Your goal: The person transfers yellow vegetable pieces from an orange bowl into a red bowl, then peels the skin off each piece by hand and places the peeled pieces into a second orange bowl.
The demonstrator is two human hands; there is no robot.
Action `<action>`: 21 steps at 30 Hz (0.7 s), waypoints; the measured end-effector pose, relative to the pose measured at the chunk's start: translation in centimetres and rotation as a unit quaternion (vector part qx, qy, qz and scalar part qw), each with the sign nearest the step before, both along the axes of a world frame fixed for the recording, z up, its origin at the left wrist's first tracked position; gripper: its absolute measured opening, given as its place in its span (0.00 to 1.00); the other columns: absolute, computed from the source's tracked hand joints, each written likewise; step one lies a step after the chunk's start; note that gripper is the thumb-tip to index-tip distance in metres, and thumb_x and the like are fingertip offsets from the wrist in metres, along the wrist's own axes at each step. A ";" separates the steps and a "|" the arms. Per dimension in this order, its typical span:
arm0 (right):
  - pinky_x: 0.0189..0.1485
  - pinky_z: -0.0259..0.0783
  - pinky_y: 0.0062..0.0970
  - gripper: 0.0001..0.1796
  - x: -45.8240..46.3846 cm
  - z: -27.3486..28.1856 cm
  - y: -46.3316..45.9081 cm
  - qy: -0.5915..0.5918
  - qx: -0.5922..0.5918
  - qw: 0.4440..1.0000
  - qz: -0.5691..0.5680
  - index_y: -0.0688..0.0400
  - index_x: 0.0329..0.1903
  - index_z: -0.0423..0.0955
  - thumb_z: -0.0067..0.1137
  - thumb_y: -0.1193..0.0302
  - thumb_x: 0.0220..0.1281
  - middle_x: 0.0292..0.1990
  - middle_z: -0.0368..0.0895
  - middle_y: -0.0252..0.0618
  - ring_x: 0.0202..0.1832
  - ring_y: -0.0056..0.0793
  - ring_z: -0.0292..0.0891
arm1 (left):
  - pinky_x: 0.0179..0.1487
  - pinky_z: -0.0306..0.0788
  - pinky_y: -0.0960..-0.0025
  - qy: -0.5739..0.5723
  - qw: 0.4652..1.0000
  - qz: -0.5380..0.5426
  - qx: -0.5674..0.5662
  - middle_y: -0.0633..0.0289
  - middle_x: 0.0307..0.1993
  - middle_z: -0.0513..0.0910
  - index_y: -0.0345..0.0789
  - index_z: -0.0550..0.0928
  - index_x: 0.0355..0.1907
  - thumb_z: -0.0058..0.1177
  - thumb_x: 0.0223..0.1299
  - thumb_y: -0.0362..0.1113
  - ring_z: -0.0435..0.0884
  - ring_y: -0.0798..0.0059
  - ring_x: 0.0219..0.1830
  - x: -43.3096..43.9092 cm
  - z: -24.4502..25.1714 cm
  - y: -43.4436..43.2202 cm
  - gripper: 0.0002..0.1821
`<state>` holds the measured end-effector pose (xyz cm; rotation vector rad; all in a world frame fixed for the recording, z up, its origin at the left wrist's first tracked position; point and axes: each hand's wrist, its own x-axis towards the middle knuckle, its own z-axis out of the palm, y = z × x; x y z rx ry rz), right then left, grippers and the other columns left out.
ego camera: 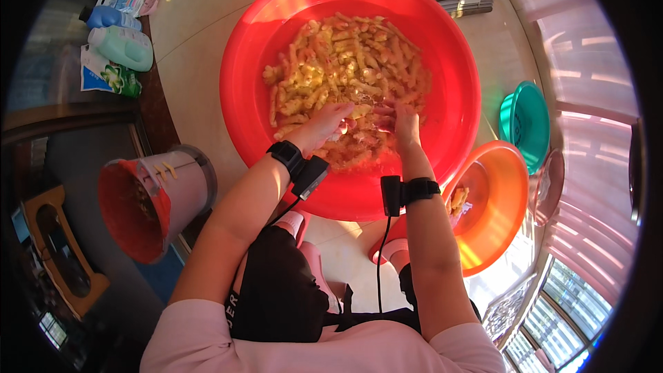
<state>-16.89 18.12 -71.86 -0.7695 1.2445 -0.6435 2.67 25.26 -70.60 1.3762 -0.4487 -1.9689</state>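
Observation:
A large red plastic basin [456, 88] stands on the floor before me, holding water and a heap of knobby yellow ginger roots [352, 57] with some pinkish tips. Over the near part of the heap, my left hand [329, 123] grips a piece of ginger [361, 111] between thumb and fingers. Just to the right, my right hand [401, 116] dips into the water with its fingers apart, pointing towards the left hand. Water ripples between the two hands. I see nothing held in the right hand, though its fingertips are partly blurred by the water.
An orange basin [497, 207] with a few ginger pieces stands at right, beside a green basin [525, 124]. At left is a bin [181, 186] with a red liner. Detergent bottles [121, 46] stand upper left; a mop head [466, 0] lies at upper right.

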 end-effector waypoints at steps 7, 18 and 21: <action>0.44 0.72 0.35 0.17 -4.0 -7.4 1.1 0.464 -0.086 0.861 0.191 0.60 0.48 0.71 0.49 0.66 0.58 0.38 0.78 0.51 0.41 0.43 0.76 | 0.22 0.52 0.82 0.101 0.990 0.082 0.051 0.65 0.29 0.74 0.36 0.71 0.48 0.42 0.68 0.51 0.58 0.89 0.20 0.5 -1.4 0.3 0.20; 0.36 0.74 0.30 0.22 5.0 -1.3 4.0 0.238 -0.137 0.952 0.132 0.60 0.54 0.64 0.51 0.60 0.65 0.38 0.76 0.48 0.36 0.34 0.78 | 0.20 0.50 0.81 0.016 0.998 0.034 0.052 0.69 0.28 0.75 0.40 0.74 0.34 0.39 0.67 0.55 0.60 0.85 0.19 -2.7 -0.1 0.4 0.20; 0.33 0.75 0.34 0.21 2.6 -4.4 2.8 0.438 -0.167 0.859 0.205 0.61 0.53 0.64 0.50 0.60 0.64 0.36 0.76 0.54 0.36 0.44 0.79 | 0.19 0.50 0.80 -0.014 0.996 -0.083 0.019 0.69 0.25 0.77 0.37 0.78 0.37 0.39 0.67 0.55 0.61 0.86 0.18 -2.7 1.2 0.5 0.22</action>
